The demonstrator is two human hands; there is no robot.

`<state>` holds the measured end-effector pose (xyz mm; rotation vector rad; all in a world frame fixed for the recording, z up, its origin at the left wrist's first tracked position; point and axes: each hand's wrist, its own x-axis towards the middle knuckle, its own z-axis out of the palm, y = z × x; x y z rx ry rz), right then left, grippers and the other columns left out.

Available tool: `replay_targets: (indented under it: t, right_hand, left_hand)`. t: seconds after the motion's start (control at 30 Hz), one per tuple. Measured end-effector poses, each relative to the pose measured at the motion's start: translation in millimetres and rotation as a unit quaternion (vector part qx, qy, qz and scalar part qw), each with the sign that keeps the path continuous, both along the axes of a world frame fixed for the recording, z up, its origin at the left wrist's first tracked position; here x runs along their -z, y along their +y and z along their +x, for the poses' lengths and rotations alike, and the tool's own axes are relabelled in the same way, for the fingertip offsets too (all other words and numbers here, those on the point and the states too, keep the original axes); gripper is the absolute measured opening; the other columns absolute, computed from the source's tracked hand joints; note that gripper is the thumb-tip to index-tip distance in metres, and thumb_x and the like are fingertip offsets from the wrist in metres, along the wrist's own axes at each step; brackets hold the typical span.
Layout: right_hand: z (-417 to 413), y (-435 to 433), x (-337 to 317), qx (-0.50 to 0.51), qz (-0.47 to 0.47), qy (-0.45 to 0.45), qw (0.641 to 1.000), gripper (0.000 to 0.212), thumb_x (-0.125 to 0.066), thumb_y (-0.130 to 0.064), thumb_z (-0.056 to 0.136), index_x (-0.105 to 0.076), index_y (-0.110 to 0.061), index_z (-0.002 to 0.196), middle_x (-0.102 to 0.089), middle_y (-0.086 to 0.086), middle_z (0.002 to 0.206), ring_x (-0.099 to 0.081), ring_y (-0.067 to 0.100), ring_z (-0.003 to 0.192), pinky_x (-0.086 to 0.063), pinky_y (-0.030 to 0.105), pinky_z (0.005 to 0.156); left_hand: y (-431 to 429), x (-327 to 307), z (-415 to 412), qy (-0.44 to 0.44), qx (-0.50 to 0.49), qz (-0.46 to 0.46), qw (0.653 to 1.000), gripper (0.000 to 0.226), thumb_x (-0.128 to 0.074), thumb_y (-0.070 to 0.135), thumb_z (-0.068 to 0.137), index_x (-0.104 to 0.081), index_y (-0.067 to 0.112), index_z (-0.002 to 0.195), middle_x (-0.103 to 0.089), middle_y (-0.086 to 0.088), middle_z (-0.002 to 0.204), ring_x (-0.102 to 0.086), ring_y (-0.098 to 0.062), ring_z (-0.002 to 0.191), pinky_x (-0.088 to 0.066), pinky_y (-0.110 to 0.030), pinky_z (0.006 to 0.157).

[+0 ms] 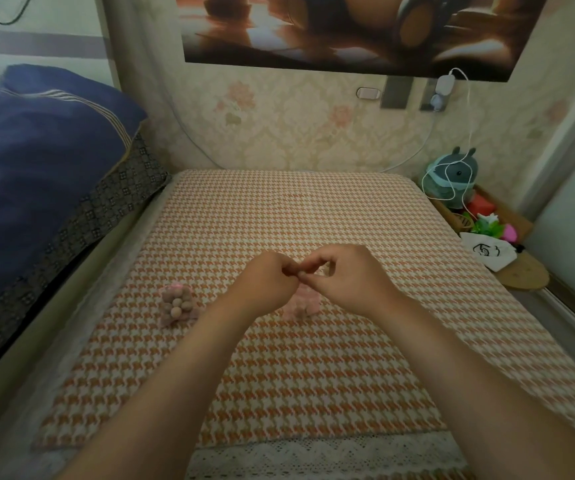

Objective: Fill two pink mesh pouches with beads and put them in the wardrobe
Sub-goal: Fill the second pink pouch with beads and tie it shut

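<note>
L hand (265,282): fingers curled, tips pinching top of second pouch (301,304), touching R fingertips.
R hand (345,278): same pinch; cord or mesh, can't tell.
Second pouch: pink, under both hands on houndstooth mat (314,375), mostly hidden; contents not visible.
Filled pouch (177,304): on mat, left of hands, apart; beads (175,308) show through mesh.
Wardrobe: not in view.
Risk 1: mouth not cinched tight, so beads prob. spill onto mat on lifting.
Risk 2: hard tug could tear mesh.
Risk 3: filled pouch slumped, closure unclear; may leak on pickup.
</note>
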<state>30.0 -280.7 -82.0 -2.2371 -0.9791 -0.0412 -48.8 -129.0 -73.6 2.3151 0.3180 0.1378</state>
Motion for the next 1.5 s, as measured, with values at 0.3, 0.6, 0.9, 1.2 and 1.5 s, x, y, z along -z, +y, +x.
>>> replay_targets:
  t: [0.3, 0.6, 0.9, 1.2, 1.5]
  right_hand:
    - [21, -2, 4, 0.053, 0.010, -0.020, 0.998, 0.010, -0.070, -0.030, 0.094, -0.077, -0.032, 0.102, -0.065, -0.017, 0.103, -0.053, -0.009, 0.073, -0.041, 0.017, 0.071]
    - [45, -13, 38, 0.113, -0.113, 0.021, 0.987, 0.018, -0.066, -0.031, 0.098, -0.073, -0.032, 0.114, -0.070, -0.012, 0.117, -0.065, 0.011, 0.102, -0.046, 0.027, 0.075]
    - [47, -4, 53, 0.107, -0.173, -0.016, 0.979, 0.018, -0.063, -0.025, 0.097, -0.073, -0.031, 0.112, -0.073, -0.010, 0.113, -0.067, 0.014, 0.099, -0.044, 0.027, 0.071]
    - [39, -3, 33, 0.118, -0.021, 0.054, 0.991, 0.013, -0.072, -0.027, 0.093, -0.073, -0.029, 0.106, -0.070, -0.016, 0.100, -0.066, 0.006, 0.095, -0.052, 0.027, 0.081]
    - [2, 2, -3, 0.019, 0.038, 0.040, 0.998, 0.009, -0.080, -0.033, 0.087, -0.079, -0.034, 0.096, -0.073, -0.024, 0.089, -0.056, -0.017, 0.063, -0.038, 0.012, 0.062]
  left_hand:
    - [3, 3, 1, -0.010, -0.024, 0.010, 1.000, 0.024, -0.055, 0.012, 0.094, -0.075, 0.020, 0.104, -0.069, 0.008, 0.111, -0.057, -0.001, 0.073, -0.040, -0.014, 0.059]
    - [3, 12, 8, -0.023, -0.012, 0.014, 1.000, 0.020, -0.066, 0.023, 0.091, -0.072, 0.022, 0.109, -0.066, 0.013, 0.113, -0.054, 0.003, 0.067, -0.038, -0.011, 0.053]
    - [8, 15, 11, -0.028, 0.020, 0.036, 0.999, 0.027, -0.062, 0.018, 0.093, -0.070, 0.021, 0.118, -0.065, 0.010, 0.120, -0.058, -0.001, 0.088, -0.041, -0.010, 0.060]
    - [11, 17, 9, -0.035, 0.027, 0.034, 0.998, 0.026, -0.060, 0.022, 0.095, -0.068, 0.022, 0.119, -0.064, 0.013, 0.114, -0.054, 0.005, 0.080, -0.038, -0.010, 0.059]
    - [6, 15, 10, -0.031, 0.020, 0.024, 0.999, 0.029, -0.055, 0.025, 0.097, -0.065, 0.024, 0.124, -0.067, 0.008, 0.117, -0.059, -0.007, 0.096, -0.041, -0.017, 0.069]
